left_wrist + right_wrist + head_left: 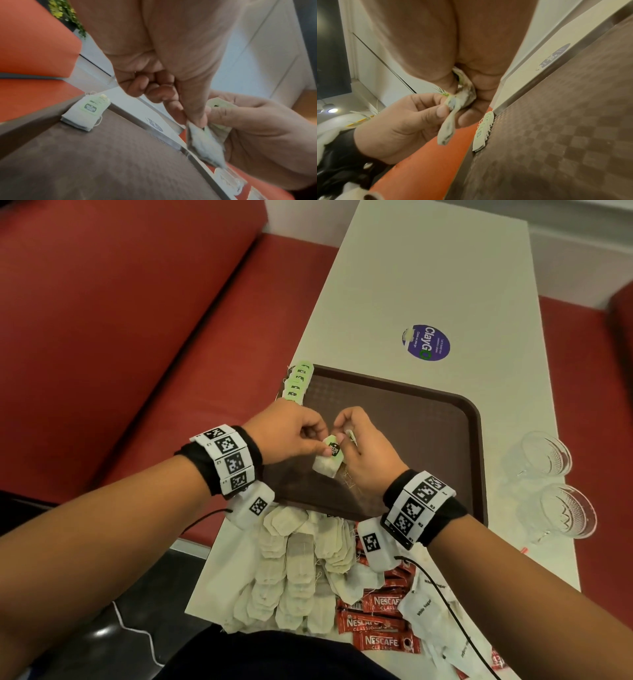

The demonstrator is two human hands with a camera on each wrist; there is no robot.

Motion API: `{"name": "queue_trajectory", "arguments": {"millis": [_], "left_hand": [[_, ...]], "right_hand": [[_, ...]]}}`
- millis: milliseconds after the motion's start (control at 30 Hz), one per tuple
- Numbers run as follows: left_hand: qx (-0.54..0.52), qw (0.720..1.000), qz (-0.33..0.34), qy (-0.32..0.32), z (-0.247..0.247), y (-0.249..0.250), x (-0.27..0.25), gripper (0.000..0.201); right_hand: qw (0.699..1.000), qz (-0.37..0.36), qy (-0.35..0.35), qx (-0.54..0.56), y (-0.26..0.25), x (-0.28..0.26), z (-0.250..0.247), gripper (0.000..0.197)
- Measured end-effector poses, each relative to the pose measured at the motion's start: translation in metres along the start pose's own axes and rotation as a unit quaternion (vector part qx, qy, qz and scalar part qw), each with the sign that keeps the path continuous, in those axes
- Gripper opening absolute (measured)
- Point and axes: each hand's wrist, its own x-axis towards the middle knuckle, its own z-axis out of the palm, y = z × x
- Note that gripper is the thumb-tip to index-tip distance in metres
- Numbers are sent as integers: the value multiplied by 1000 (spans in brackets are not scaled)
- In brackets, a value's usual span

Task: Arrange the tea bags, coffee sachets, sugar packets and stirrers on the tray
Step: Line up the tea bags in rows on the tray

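At nine o'clock of the scene runs a red padded bench [120, 337], alongside the long white table [428, 285]. A short row of white paper tea bags with pale green tags [297, 381] lies overlapped in the tray's eleven o'clock corner, against the rim. The dark brown textured plastic tray [411, 412] sits on the table's near half. Above its middle the left hand [284, 433] pinches one white tea bag with a green tag [329, 458] between thumb and forefinger, its other fingers curled in. Touching it from three o'clock, the right hand [363, 453] pinches the same bag at the tag end, and a second pale bag [464, 86] is tucked under its curled fingers. At six o'clock, off the tray, lies a heap of loose white tea bags [294, 570]; to its right are red Nescafé coffee sachets [376, 621], then white paper sugar packets [423, 607]. At three o'clock of the tray stand two clear plastic cups [548, 481]; at one o'clock a round purple sticker [426, 342] is stuck to the table.
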Motion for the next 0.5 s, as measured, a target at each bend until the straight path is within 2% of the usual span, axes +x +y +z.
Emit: {"name": "queue_trajectory", "arguments": {"millis": [133,300,400,500], "left_hand": [[-41,998,11,45,-4,-6,-8,13],[-43,994,34,93,-17,-9,-13,9],[-58,994,35,90,-25,-10,-12,10],[-51,995,34,79,-28,-12,-13,11]], "right_hand": [[1000,3,1,11,0,0,-1,8],[1000,-20,-20,0,-2,3,3,25],[998,-37,-17,-42,-1,6,9,21],[999,-33,-20,-28,-6,8,11,15]]}}
